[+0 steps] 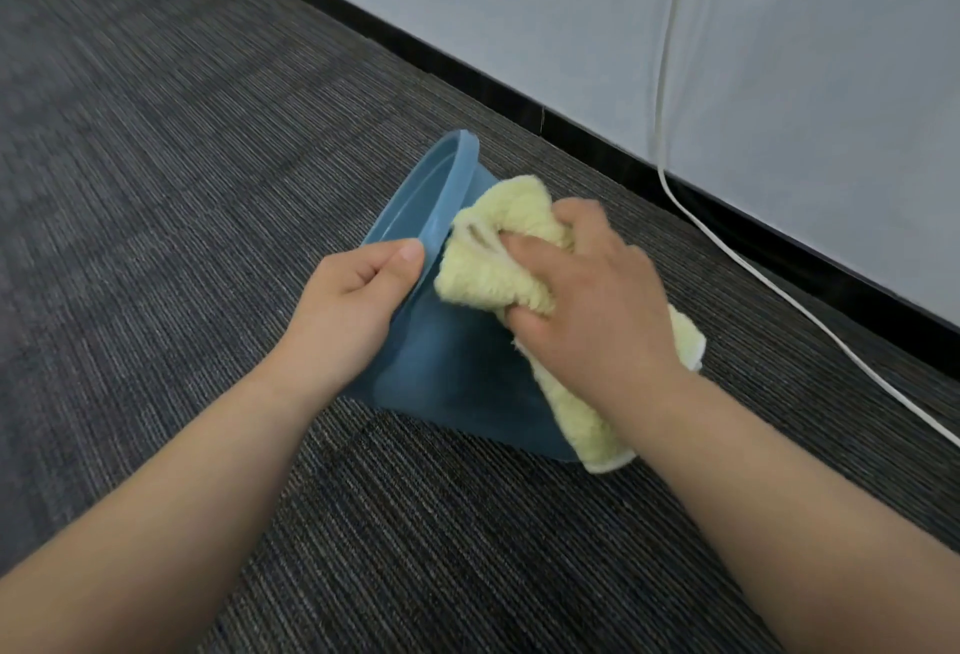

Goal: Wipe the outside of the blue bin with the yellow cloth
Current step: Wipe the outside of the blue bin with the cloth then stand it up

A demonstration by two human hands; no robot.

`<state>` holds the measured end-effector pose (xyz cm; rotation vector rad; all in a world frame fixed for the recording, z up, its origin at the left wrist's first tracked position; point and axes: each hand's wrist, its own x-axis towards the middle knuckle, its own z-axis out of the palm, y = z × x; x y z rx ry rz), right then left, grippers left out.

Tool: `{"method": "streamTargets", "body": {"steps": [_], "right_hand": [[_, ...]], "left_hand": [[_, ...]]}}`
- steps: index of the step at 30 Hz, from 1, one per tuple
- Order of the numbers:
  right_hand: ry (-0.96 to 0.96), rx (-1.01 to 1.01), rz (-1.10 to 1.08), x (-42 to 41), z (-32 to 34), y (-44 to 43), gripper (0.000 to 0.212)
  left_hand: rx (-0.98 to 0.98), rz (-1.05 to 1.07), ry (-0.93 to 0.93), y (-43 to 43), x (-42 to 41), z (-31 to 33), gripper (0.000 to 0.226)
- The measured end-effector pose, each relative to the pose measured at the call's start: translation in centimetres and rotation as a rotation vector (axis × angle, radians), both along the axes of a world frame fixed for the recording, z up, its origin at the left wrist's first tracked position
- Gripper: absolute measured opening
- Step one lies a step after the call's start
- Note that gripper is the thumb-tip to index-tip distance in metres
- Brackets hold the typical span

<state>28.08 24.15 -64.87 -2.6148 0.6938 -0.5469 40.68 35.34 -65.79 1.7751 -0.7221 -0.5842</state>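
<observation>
Round blue plastic bin (457, 367) tipped on its side on grey carpet floor (156, 185). Left hand (353, 305) grip closed on rim; right hand (587, 289) grip bunched around fluffy yellow cloth (493, 268), pressed on outer wall.

No lettering, label, brand mark or number can be read anywhere here. The blue bin (441, 372) gripped at its rim by the left hand (353, 300) has a plain wall with no print on the side that shows. The yellow cloth (498, 258) bunched under the right hand (587, 300) carries no tag or stitching that spells anything. Beyond the hands, the grey wall (519, 3) and its dark skirting (571, 133) are blank, and the white cable (670, 81) to the right of the right hand shows no markings.
</observation>
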Motion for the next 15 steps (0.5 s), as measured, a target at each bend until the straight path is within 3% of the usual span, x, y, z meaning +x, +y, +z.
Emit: {"method": "streamTargets", "body": {"steps": [3, 8, 15], "right_hand": [[-0.004, -0.052, -0.01, -0.5, -0.5, 1.3, 0.054], [0.174, -0.16, 0.325, -2.7, -2.8, 6.0, 0.05], [-0.026, 0.007, -0.043, -1.8, -1.8, 2.4, 0.056]], "left_hand": [[0.003, -0.009, -0.017, -0.2, -0.2, 0.1, 0.038], [-0.068, -0.033, 0.095, 0.0, -0.6, 0.6, 0.034], [-0.035, -0.004, 0.083, 0.3, -0.1, 0.4, 0.035]]}}
